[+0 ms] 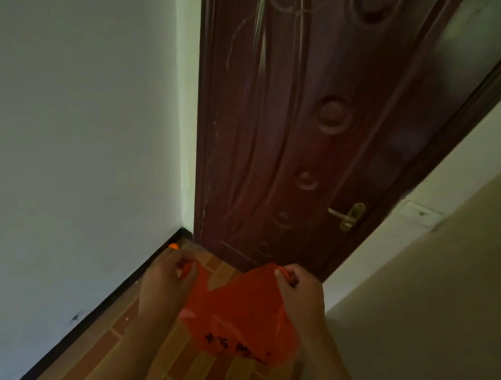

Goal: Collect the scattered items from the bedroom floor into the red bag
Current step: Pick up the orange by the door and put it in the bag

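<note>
Thin, translucent red bag (238,313) bears black lettering

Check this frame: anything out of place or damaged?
Two things. A small orange item lies on the floor in the corner by the baseboard, left of the door; too small to identify. The door shows pale scratch marks near its top and left edge. Both hands, left and right, hold the red bag normally.
</note>
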A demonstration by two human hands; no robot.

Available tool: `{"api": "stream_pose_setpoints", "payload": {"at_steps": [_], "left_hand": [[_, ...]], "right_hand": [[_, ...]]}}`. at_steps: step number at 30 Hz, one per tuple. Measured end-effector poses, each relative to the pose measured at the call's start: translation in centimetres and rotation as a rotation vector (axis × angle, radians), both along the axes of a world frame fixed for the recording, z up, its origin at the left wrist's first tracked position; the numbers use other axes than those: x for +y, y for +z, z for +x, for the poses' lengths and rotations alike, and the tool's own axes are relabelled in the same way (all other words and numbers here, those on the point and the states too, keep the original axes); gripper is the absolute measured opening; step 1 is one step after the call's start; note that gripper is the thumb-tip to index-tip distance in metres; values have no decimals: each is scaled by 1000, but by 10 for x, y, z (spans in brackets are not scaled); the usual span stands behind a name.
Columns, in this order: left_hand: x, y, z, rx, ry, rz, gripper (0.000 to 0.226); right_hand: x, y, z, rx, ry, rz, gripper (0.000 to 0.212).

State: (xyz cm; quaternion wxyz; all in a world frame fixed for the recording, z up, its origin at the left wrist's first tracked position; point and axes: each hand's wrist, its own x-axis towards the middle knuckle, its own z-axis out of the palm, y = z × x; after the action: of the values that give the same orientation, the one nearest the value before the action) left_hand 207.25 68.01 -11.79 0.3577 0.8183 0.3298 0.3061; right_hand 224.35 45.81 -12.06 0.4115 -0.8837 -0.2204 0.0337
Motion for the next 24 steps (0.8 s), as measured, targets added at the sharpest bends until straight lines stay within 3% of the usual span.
{"api": "stream_pose_setpoints", "payload": {"at_steps": [9, 15, 20, 24], "left_hand": [[54, -4, 90, 24, 23, 43, 22], [106, -10, 83, 80, 107, 71, 14], [173, -9, 78, 58, 222, 35, 29], [230, -15, 95, 44, 180, 41, 30]], "right_hand": [[86, -19, 102, 46, 62, 19, 17], [161, -17, 123, 41, 181, -14, 13], [221, -19, 137, 52, 224, -38, 13], [262, -19, 145, 13, 195, -71, 24]]}}
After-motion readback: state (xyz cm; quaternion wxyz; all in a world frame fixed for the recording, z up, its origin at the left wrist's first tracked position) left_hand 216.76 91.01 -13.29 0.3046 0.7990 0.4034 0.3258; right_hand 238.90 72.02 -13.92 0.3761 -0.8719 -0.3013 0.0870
